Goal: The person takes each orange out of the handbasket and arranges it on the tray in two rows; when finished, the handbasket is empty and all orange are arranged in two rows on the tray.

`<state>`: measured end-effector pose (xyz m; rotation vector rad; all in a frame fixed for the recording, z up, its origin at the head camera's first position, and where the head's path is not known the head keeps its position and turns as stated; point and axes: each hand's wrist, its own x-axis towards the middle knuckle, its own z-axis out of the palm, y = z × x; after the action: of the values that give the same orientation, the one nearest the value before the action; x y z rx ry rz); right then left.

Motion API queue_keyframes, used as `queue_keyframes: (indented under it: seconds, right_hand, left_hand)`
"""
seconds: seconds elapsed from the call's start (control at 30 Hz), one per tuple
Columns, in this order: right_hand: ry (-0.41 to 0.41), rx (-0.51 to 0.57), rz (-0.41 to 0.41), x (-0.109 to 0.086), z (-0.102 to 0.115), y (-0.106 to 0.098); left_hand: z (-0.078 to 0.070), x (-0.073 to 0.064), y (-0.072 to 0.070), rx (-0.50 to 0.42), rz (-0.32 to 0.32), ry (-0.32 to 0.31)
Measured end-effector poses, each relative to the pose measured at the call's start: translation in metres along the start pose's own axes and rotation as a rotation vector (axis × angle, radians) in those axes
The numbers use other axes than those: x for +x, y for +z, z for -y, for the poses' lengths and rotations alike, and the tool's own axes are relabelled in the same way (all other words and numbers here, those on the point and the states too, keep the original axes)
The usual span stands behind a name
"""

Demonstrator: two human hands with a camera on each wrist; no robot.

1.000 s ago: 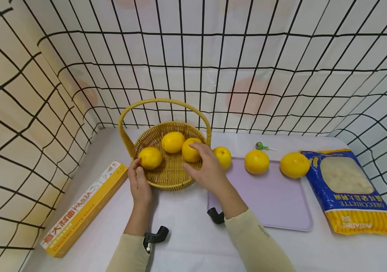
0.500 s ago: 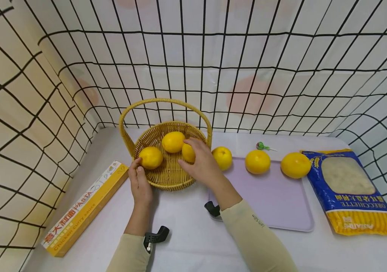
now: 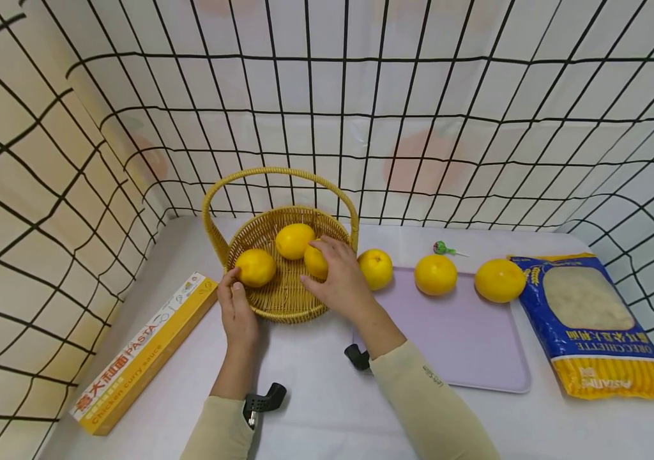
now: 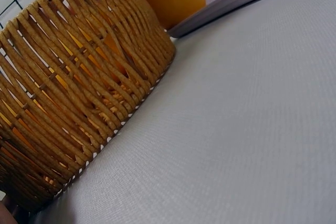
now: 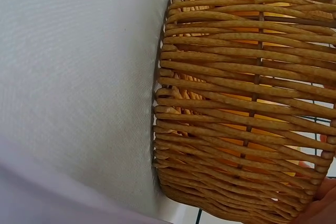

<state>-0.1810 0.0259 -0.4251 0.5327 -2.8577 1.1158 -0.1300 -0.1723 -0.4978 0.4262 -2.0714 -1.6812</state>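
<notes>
Inside the woven basket (image 3: pixel 287 315), two lemon-shaped yellow fruits (image 3: pixel 255 268) sit at the left and back. At the right inside is a round yellow-orange fruit (image 3: pixel 315 262), partly hidden by my right hand (image 3: pixel 343 281), whose thumb and fingers are bent around it. My left hand (image 3: pixel 237 313) rests at the basket's left front rim, fingers up along the outside with the tips beside the left fruit. In the left wrist view, the basket wall (image 4: pixel 79 77) stands on the white cloth. The right wrist view shows the wicker side (image 5: pixel 247 87) with yellow-orange showing through the gaps.
A lilac tray (image 3: pixel 448 345) lies right of the basket, with several yellow fruits (image 3: pixel 435 275) along its back edge. Behind them is a lollipop (image 3: pixel 444 248). A blue pasta bag (image 3: pixel 591 319) lies far right, a pasta box (image 3: pixel 145 354) left. Black netting surrounds the table.
My right hand has shifted slightly left inside the basket, and the round fruit under its fingers has moved left with it, closer to the back fruit. The left hand stays at the rim.
</notes>
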Motion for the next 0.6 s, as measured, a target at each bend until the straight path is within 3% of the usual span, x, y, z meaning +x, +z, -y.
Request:
queue_keyframes:
  seconds: [0.2,0.6]
  right_hand:
    - [0.002,-0.051,0.002,0.003,-0.001,0.004]
    - [0.001,-0.051,0.016,0.012,0.001,0.004]
  left_hand:
    - [0.000,0.000,-0.001,0.001,0.009,-0.003]
    - [-0.001,0.000,-0.001,0.012,0.020,0.004]
